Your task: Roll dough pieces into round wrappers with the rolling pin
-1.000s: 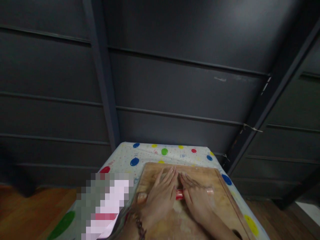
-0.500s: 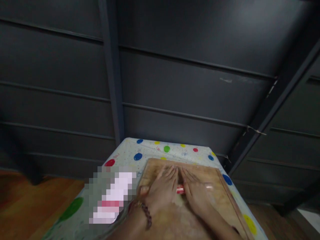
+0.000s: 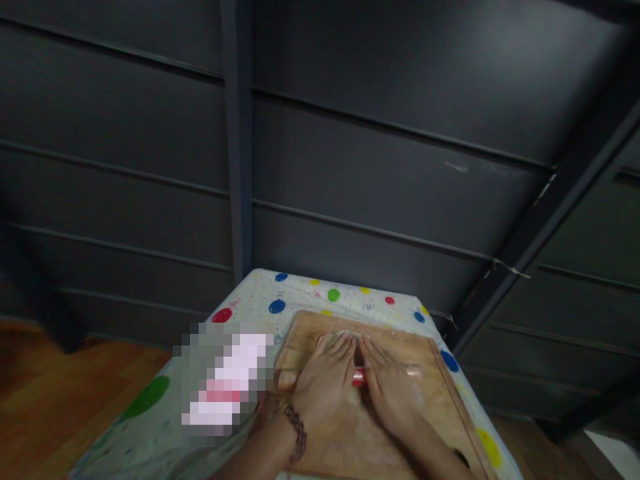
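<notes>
1. Circling the left wrist, a dark beaded bracelet [image 3: 296, 433] shows nearest, with a small dark item [image 3: 461, 457] on the right forearm
2. Left hand [image 3: 326, 380] and right hand [image 3: 391, 387] lie palm down, side by side, angled so their fingertips nearly meet; each grip is spread flat, fingers stretched forward over the roller
3. Between and beneath them, the roller [image 3: 359, 377] lies crosswise on the board, a red section showing in the gap and a clear-looking end out beyond each hand
4. Just past the left fingertips, a pale flat patch [image 3: 328, 339] shows, too blurred to name
5. All this rests on a wooden board [image 3: 436, 390], laid on the surface [image 3: 250, 297] under its white cloth with coloured dots
6. Left of the board, a pixelated area [image 3: 225, 377] hides its contents
7. Farther off stand dark wall panels [image 3: 360, 167], with orange-brown floor [image 3: 120, 367] at the left
</notes>
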Tool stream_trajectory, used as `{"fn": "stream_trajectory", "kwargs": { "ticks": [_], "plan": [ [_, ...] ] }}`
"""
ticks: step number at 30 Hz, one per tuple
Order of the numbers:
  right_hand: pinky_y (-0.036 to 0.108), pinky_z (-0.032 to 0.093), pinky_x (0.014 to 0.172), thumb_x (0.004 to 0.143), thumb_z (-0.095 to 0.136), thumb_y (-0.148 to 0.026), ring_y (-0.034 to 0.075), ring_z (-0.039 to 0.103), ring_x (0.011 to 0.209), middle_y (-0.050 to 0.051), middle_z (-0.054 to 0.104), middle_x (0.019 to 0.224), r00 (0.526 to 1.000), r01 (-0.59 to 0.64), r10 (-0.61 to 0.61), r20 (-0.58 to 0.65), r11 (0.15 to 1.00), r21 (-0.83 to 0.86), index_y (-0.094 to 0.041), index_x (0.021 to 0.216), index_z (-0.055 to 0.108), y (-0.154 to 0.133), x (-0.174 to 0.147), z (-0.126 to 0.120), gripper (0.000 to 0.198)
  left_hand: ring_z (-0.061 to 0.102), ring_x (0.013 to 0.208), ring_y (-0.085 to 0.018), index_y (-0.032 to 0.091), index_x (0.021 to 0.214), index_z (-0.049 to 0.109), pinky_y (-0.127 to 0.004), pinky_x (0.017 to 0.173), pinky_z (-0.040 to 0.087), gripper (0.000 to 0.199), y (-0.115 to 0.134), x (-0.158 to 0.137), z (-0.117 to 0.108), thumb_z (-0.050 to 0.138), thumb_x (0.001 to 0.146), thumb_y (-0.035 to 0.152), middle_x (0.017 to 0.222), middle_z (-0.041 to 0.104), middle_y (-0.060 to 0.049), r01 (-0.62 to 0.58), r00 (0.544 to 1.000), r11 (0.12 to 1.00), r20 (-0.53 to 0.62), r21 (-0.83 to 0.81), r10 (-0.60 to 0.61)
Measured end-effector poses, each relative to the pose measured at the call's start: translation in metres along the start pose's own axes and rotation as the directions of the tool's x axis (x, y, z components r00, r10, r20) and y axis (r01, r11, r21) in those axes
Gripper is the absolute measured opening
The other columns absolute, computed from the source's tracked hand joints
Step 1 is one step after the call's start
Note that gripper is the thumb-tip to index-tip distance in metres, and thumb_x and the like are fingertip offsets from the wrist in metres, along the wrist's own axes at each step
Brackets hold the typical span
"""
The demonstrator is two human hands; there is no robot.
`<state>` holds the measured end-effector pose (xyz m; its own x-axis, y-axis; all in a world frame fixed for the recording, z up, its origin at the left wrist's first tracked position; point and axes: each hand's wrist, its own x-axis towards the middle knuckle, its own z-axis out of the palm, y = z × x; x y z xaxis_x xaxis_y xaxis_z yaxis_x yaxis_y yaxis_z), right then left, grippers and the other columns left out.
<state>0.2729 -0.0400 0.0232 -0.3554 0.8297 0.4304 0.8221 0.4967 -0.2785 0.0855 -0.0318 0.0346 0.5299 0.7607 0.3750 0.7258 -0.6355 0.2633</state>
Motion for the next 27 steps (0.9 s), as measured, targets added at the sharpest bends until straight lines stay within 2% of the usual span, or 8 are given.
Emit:
{"fn": "stream_trajectory", "kwargs": {
  "ticks": [4, 7, 11, 14, 17, 21, 25, 27],
  "plan": [
    [0.049, 0.04, 0.113, 0.1, 0.029, -0.022, 0.025, 0.047, 0.136, 0.013, 0.052, 0.146, 1.0, 0.01, -0.01, 0.003, 0.999, -0.038, -0.015, 0.147, 0.047, -0.001, 0.015, 0.005, 0.051, 0.051, 0.127, -0.03, 0.022, 0.133, 0.055, -0.058, 0.106, 0.041, 0.045, -0.003, 0.001, -0.005, 0.061, 0.094, 0.043, 0.145, 0.05, -0.01, -0.009, 0.999, 1.0, -0.031, 0.006, 0.009],
    [0.051, 0.038, 0.114, 0.1, 0.033, -0.024, 0.026, 0.044, 0.138, 0.009, 0.046, 0.151, 0.999, 0.005, -0.008, -0.04, 0.997, -0.075, -0.019, 0.15, 0.042, 0.0, -0.014, 0.01, 0.051, 0.045, 0.135, -0.03, 0.021, 0.14, 0.049, -0.058, 0.114, 0.031, 0.047, 0.007, -0.013, -0.005, 0.054, 0.098, 0.042, 0.149, 0.048, -0.011, -0.028, 0.999, 0.999, -0.036, 0.015, 0.029],
    [0.051, 0.039, 0.114, 0.101, 0.035, -0.025, 0.025, 0.044, 0.138, 0.006, 0.045, 0.152, 0.999, 0.023, -0.025, -0.026, 0.997, -0.071, -0.024, 0.152, 0.038, 0.001, -0.046, 0.008, 0.052, 0.036, 0.144, -0.022, 0.015, 0.149, 0.04, -0.044, 0.123, 0.019, 0.049, 0.017, -0.024, -0.002, 0.033, 0.104, 0.033, 0.154, 0.045, -0.011, -0.06, 0.998, 0.996, -0.02, 0.065, 0.062],
    [0.049, 0.039, 0.114, 0.102, 0.033, -0.026, 0.024, 0.045, 0.138, 0.007, 0.045, 0.152, 0.999, 0.038, -0.038, -0.013, 0.999, -0.006, -0.022, 0.152, 0.037, 0.002, -0.03, 0.004, 0.051, 0.039, 0.142, -0.025, 0.017, 0.146, 0.044, -0.048, 0.121, 0.021, 0.047, 0.01, -0.013, -0.001, 0.038, 0.103, 0.034, 0.152, 0.048, -0.01, -0.063, 0.997, 0.991, -0.039, 0.122, 0.068],
    [0.048, 0.039, 0.114, 0.101, 0.03, -0.025, 0.023, 0.047, 0.136, 0.009, 0.048, 0.149, 0.999, 0.042, -0.041, -0.021, 0.999, 0.03, -0.02, 0.15, 0.041, 0.004, 0.007, 0.004, 0.051, 0.047, 0.133, -0.03, 0.021, 0.138, 0.051, -0.057, 0.112, 0.034, 0.044, -0.004, 0.005, -0.002, 0.055, 0.098, 0.04, 0.148, 0.049, -0.01, -0.055, 0.996, 0.989, -0.069, 0.134, 0.065],
    [0.051, 0.039, 0.113, 0.1, 0.028, -0.024, 0.026, 0.05, 0.134, 0.012, 0.053, 0.145, 1.0, 0.003, -0.003, -0.019, 1.0, -0.014, -0.017, 0.147, 0.047, 0.003, 0.029, 0.007, 0.051, 0.054, 0.122, -0.029, 0.021, 0.132, 0.055, -0.055, 0.102, 0.046, 0.042, -0.01, 0.013, -0.004, 0.062, 0.095, 0.04, 0.141, 0.052, -0.01, -0.059, 0.994, 0.989, -0.081, 0.136, 0.071],
    [0.047, 0.041, 0.113, 0.102, 0.031, -0.027, 0.024, 0.047, 0.136, 0.009, 0.047, 0.15, 0.999, 0.037, -0.037, 0.009, 0.998, -0.053, -0.019, 0.15, 0.043, -0.001, -0.004, 0.005, 0.05, 0.048, 0.132, -0.03, 0.02, 0.138, 0.052, -0.057, 0.11, 0.037, 0.046, 0.002, -0.004, -0.001, 0.056, 0.097, 0.041, 0.148, 0.049, -0.011, -0.04, 0.995, 0.989, -0.08, 0.14, 0.052],
    [0.046, 0.044, 0.11, 0.102, 0.038, -0.032, 0.025, 0.052, 0.132, 0.006, 0.051, 0.148, 0.999, 0.046, -0.047, -0.003, 0.993, -0.109, -0.026, 0.15, 0.042, -0.002, -0.028, 0.003, 0.049, 0.045, 0.137, -0.027, 0.017, 0.142, 0.05, -0.048, 0.115, 0.036, 0.045, 0.012, -0.018, 0.004, 0.043, 0.102, 0.036, 0.149, 0.05, -0.013, -0.013, 0.997, 0.989, -0.072, 0.144, 0.023]
  ]
}}
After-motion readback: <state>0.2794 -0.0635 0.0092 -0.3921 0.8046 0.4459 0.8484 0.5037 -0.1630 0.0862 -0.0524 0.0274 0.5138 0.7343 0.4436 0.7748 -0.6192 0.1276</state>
